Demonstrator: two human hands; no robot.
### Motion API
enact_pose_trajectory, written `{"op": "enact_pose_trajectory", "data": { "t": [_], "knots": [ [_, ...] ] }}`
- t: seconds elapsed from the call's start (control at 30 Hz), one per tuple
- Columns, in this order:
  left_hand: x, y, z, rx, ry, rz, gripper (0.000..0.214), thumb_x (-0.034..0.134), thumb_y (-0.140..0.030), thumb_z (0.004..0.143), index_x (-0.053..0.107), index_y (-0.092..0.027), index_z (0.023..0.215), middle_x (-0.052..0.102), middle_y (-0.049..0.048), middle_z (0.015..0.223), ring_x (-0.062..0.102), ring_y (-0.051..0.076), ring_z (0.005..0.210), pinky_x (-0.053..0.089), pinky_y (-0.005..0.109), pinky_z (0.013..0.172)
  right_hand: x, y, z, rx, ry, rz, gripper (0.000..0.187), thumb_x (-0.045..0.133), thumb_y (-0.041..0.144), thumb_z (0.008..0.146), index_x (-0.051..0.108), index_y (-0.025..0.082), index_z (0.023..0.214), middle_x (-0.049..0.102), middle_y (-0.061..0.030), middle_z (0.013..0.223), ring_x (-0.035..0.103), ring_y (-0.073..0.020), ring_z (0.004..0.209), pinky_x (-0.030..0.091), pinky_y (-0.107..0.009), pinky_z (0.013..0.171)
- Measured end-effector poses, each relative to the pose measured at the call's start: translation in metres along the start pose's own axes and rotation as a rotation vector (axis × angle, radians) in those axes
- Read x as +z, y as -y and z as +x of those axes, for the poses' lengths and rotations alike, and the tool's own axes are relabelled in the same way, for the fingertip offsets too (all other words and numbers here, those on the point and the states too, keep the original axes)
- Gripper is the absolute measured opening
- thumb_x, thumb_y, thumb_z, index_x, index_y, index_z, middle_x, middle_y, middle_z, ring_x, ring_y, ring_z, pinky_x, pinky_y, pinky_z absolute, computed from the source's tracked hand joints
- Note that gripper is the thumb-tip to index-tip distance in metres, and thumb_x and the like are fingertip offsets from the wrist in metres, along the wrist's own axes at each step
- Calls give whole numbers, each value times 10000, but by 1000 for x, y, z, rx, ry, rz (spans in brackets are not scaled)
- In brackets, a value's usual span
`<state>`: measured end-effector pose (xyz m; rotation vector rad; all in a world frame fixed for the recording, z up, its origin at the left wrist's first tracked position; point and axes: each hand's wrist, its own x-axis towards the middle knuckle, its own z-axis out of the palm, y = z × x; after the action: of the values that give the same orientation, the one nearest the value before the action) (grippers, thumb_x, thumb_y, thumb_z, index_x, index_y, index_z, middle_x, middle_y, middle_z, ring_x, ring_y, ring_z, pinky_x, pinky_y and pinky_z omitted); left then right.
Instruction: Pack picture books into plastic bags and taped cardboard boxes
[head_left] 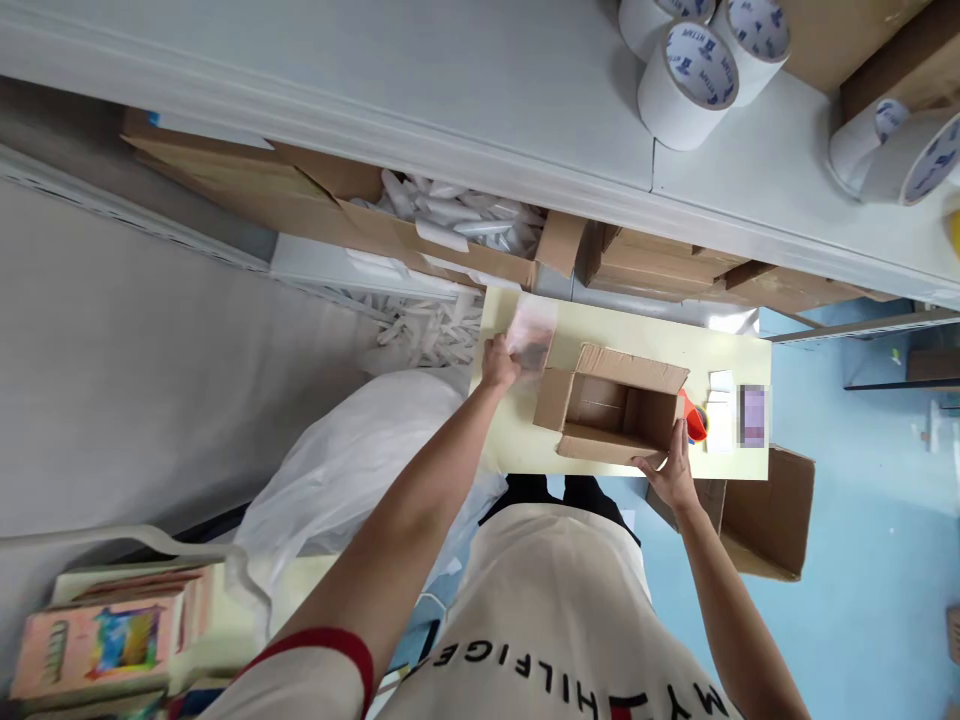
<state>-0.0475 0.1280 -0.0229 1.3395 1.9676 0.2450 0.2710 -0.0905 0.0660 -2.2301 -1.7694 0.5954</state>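
An open cardboard box point(624, 408) lies on the pale yellow tabletop point(592, 320) with its flaps folded out; no contents show inside. My right hand point(673, 475) grips its near right corner, thumb and fingers apart along the wall. To the left of the box, my left hand point(499, 362) closes on the edge of a pinkish, semi-clear packet point(534, 322), which is smeared by motion, so its exact kind is unclear. A red object point(693, 418), perhaps a tape roll or dispenser, sits partly hidden against the box's right end.
White cards point(719, 415) and a blurred purple item point(753, 416) lie at the table's right. Behind, a large carton point(420, 240) holds white pieces under a grey shelf point(360, 90) with tape rolls point(688, 88). An open carton point(769, 515) stands below right; clear plastic sheeting point(352, 450) bulges at left.
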Motion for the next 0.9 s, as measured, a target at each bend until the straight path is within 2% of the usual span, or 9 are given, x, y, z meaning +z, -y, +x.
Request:
{"op": "enact_pose_trajectory", "data": {
  "t": [0.13, 0.2, 0.3, 0.43, 0.53, 0.63, 0.73, 0.8, 0.9],
  "knots": [
    [-23, 16, -23, 31, -13, -1, 375, 514, -111, 822, 544, -204, 1184, 667, 99, 1015, 649, 270, 1004, 488, 359, 871, 6, -7, 2, -18, 2, 32, 1177, 552, 753, 768, -66, 123, 1548, 122, -245, 1600, 171, -387, 1474, 298, -578, 1122],
    [-43, 23, -36, 55, -65, 10, 364, 503, -121, 823, 559, -206, 1173, 691, 90, 979, 659, 275, 983, 495, 362, 870, 11, -12, 4, -43, -12, 61, 1181, 552, 753, 767, -71, 122, 1546, 113, -247, 1601, 152, -385, 1479, 301, -584, 1117],
    [-82, 23, -59, 100, -182, 33, 355, 492, -147, 832, 563, -196, 1177, 698, 91, 1032, 657, 268, 1004, 495, 348, 891, 18, -18, 9, -63, -16, 117, 1193, 557, 758, 759, -65, 108, 1544, 88, -258, 1601, 124, -381, 1486, 306, -583, 1113],
    [-132, -5, -95, 223, -350, 110, 352, 491, -197, 845, 554, -175, 1191, 697, 97, 1031, 654, 267, 1003, 494, 335, 887, 21, -18, 17, -71, 9, 195, 1193, 576, 741, 754, -29, 80, 1541, 92, -272, 1594, 92, -373, 1493, 309, -569, 1119],
    [-149, -43, -124, 369, -434, 162, 361, 486, -229, 859, 544, -189, 1213, 684, 87, 1078, 639, 258, 1041, 482, 331, 912, 19, -19, 24, -91, 29, 229, 1158, 610, 681, 767, -12, 89, 1543, 124, -259, 1592, 80, -358, 1498, 292, -561, 1134],
    [-143, -84, -148, 500, -372, 201, 363, 467, -217, 861, 552, -198, 1213, 672, 75, 1135, 623, 252, 1083, 471, 326, 935, 18, -23, 28, -122, 38, 261, 1103, 632, 599, 784, 4, 108, 1547, 145, -241, 1593, 106, -349, 1497, 283, -561, 1141],
    [-118, -116, -165, 598, -216, 248, 384, 435, -184, 862, 566, -207, 1222, 676, 66, 1154, 621, 245, 1090, 468, 324, 943, 20, -26, 31, -145, 38, 288, 1059, 637, 550, 789, 41, 112, 1547, 181, -230, 1588, 115, -353, 1495, 275, -570, 1146],
    [-95, -130, -170, 645, -103, 279, 416, 434, -154, 847, 570, -228, 1233, 685, 57, 1153, 631, 242, 1072, 474, 322, 926, 22, -27, 32, -131, 32, 296, 1062, 649, 548, 777, 69, 96, 1543, 185, -239, 1584, 106, -362, 1495, 273, -569, 1148],
    [-61, -136, -168, 674, 36, 333, 447, 452, -121, 819, 576, -257, 1226, 704, 49, 1120, 655, 248, 1014, 488, 325, 865, 27, -27, 33, -96, 13, 307, 1077, 677, 557, 745, 104, 104, 1538, 165, -244, 1586, 91, -369, 1496, 288, -568, 1138]
  ]
}}
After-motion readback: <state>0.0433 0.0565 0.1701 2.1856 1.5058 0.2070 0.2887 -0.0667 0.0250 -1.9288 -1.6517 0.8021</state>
